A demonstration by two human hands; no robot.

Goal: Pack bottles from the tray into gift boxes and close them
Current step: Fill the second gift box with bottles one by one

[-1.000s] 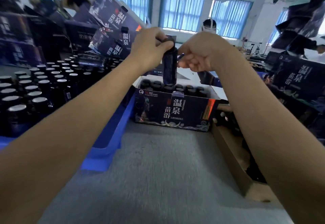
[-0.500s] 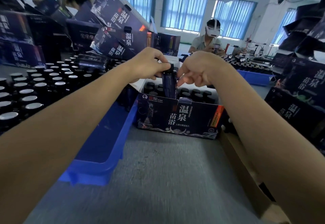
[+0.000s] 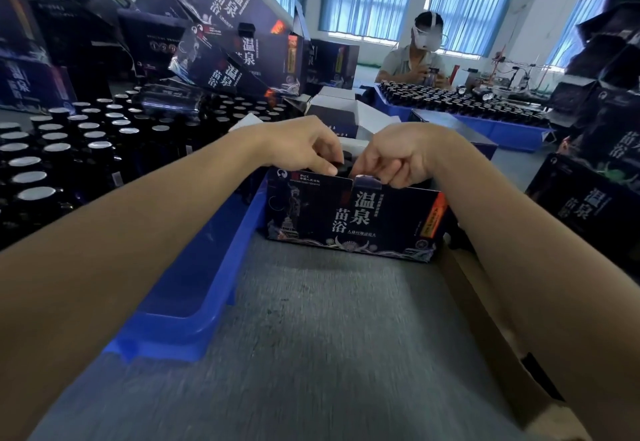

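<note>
The grey table is bearing a blue tray of dark bottles and, just beside it, an open gift box, where the left hand is pinching a bottle sunk inside, while the right hand is curling its fingers alongside, their grip unclear.

Two uncovered arms are taking up most of the picture, with no cloth lying on them anywhere in view. The left forearm is coming in from eight o'clock, and the right forearm from four o'clock. Both are looking broad at the frame edge and tapering toward the wrists. Near twelve o'clock of centre, the left hand is showing a short, plain nail on one fingertip. The right hand, just at its three o'clock, is showing rounded knuckles and fine creases between its fingers. Soft shading is lying along the undersides of both forearms.
</note>
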